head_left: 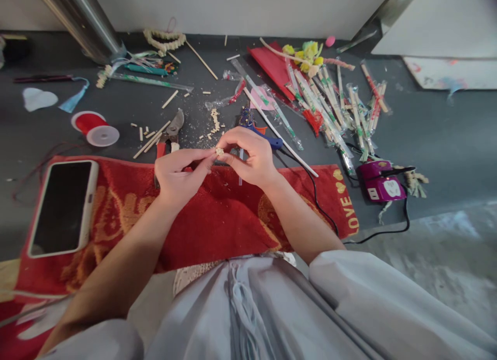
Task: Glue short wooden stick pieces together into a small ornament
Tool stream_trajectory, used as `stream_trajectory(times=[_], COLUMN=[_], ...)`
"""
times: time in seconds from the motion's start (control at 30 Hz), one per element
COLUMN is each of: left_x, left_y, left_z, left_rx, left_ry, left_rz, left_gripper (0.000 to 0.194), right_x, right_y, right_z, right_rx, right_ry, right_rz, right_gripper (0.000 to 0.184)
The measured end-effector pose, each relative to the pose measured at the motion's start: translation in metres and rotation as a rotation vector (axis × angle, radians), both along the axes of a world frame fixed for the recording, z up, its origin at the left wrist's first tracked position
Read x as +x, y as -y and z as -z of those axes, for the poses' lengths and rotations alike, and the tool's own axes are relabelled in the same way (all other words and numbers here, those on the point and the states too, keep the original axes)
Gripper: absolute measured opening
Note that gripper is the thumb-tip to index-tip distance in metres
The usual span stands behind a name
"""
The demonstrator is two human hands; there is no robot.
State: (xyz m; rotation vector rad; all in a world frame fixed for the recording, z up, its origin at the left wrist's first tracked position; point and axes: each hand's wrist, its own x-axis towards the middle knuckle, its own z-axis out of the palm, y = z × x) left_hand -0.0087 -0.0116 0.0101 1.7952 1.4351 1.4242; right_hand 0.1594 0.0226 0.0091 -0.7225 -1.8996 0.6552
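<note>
The person's left hand [180, 176] and right hand [248, 155] are both drawn into fingertip pinches, meeting on a small pale cluster [219, 151] above the far edge of the red towel [217, 220]. Done well, this would likely mean light, even pressure, with one hand steadying while the other adjusts; the right forearm is best kept off the black cord [316, 194] near it.

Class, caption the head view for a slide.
Left hand and right hand pinch a small, cream-coloured, bumpy piece, with a red-and-orange cloth towel spread on the dark grey table.
</note>
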Motion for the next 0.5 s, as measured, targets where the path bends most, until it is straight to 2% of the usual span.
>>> stream_trajectory(times=[0.27,0.5], left_x=[-0.0047,-0.0035], left_y=[-0.0009,-0.0023], left_z=[0.0032,-0.0016], left_rx=[-0.053,-0.084], left_ry=[0.138,0.156], left_rz=[0.05,0.053], left_gripper=[0.011,0.005], right_x=[-0.0012,-0.0018], right_y=[-0.0015,0.0019], right_z=[0.0047,0.0051], right_rx=[0.048,-0.088], right_ry=[-0.098,-0.13], right_rz=[0.024,0.031], right_gripper=[0.018,0.017])
